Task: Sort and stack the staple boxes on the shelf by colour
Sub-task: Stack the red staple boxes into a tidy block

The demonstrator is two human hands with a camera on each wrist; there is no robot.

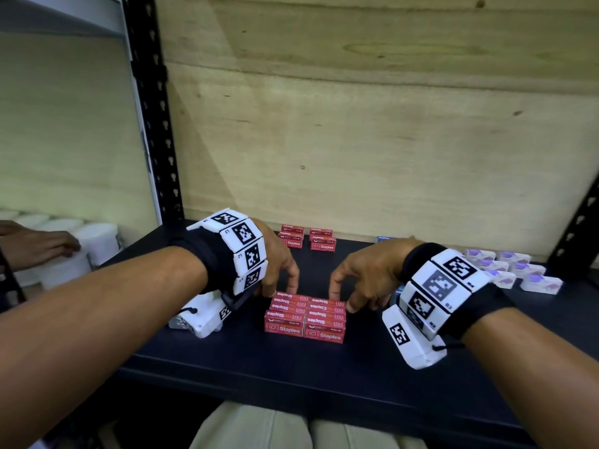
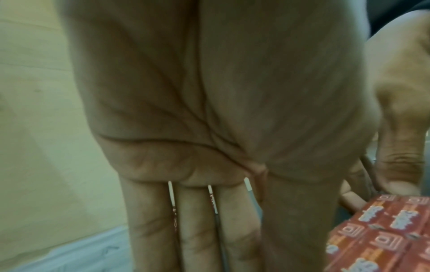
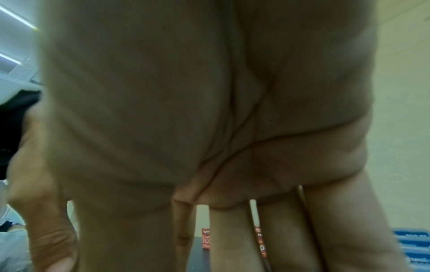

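Eight red staple boxes (image 1: pixel 304 315) form one block on the shelf (image 1: pixel 324 367). The left hand (image 1: pixel 275 264) and right hand (image 1: pixel 366 273) arch over it, fingertips touching its sides, each grip loosely spread.

red staple boxes (image 1: pixel 304 317) | flat block, two columns, shelf front-centre | two short red stacks (image 1: pixel 307 238) behind

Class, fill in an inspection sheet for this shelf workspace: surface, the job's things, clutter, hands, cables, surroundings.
Surface: dark shelf, wooden back panel.
Job's things: red staple boxes grouped at front in two columns; two small red stacks at the back; white-purple boxes at right; blue boxes behind the right hand.
Clutter: nothing seen.
Hands: left hand and right hand, fingertips on the front group's far edge and sides.
Cables: nothing seen.
Surroundings: black upright; white containers on the neighbouring shelf, another person's hand there.
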